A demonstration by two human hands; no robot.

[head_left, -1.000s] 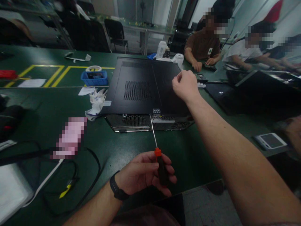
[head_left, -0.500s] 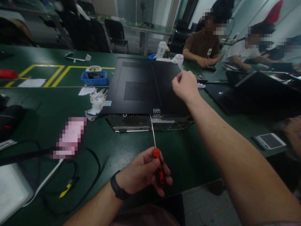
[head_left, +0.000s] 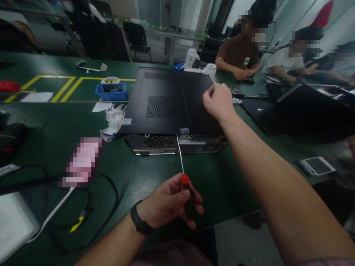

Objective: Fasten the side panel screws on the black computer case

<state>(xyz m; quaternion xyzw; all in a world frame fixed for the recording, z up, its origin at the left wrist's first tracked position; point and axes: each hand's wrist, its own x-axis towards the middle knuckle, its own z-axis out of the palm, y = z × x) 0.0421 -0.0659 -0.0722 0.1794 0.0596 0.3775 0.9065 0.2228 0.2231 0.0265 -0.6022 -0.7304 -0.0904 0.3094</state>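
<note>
A black desktop computer case (head_left: pixel 163 85) lies on its side on the green table, its rear panel (head_left: pixel 161 143) facing me. My left hand (head_left: pixel 181 201) is wrapped around the handle of a red and black screwdriver (head_left: pixel 185 180). The metal shaft points away from me, and its tip meets the upper edge of the rear panel near the middle. My right hand (head_left: pixel 218 99) rests on the right part of the case's top with its fingers curled. Whatever those fingers hold, if anything, is hidden.
Left of the case lie white gloves (head_left: pixel 113 120) and a blue bin (head_left: pixel 111 91). Black cables (head_left: pixel 115 188) and a pixelated pink object (head_left: pixel 84 159) are nearer. A phone-like device (head_left: pixel 318 166) and a dark laptop (head_left: pixel 313 107) sit right. Two people (head_left: pixel 238 55) sit beyond.
The screwdriver handle has turned about its own axis, so a dark side now faces up where red showed. My left fingers shifted slightly; my right hand has stayed in place.
</note>
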